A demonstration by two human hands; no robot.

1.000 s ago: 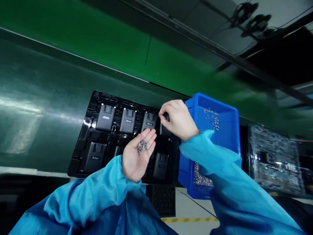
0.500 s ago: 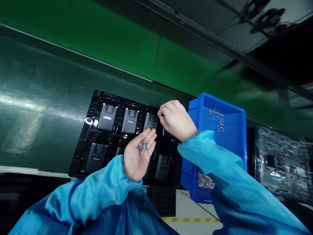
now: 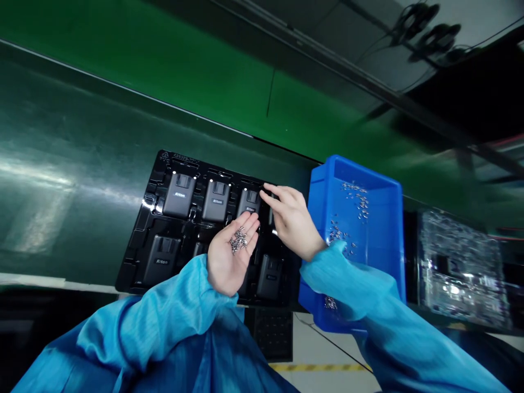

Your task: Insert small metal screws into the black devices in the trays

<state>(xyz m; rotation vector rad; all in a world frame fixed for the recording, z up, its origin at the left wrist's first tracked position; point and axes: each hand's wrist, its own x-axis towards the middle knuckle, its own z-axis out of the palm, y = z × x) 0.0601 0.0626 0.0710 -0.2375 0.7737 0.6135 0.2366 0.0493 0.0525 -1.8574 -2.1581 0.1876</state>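
My left hand (image 3: 229,256) lies palm up over the black tray, its fingers stretched out, bearing a small heap of shiny metal screws (image 3: 238,240). To its right, my right hand (image 3: 292,218) is over the tray's upper right, fingers extended and apart. Its fingertips are beside the top corner of a dark grey "Riton" case (image 3: 249,202), with no part visible between them; whether they touch it I cannot tell. More such cases sit in the tray pockets, one at the upper left (image 3: 179,195) and another in the upper middle (image 3: 215,201). My hands and sleeves hide some pockets.
The black moulded tray (image 3: 135,240) rests on a dark green worktop (image 3: 82,164). Right of it stands a blue bin (image 3: 380,240) with scattered small metal pieces inside. Farther right lies a clear plastic-looking pack (image 3: 462,267). A raised green edge (image 3: 204,71) runs behind.
My right hand's fingers have opened from a pinch near the third case's top corner, and the hand has shifted slightly left. My left hand still bears the screws.
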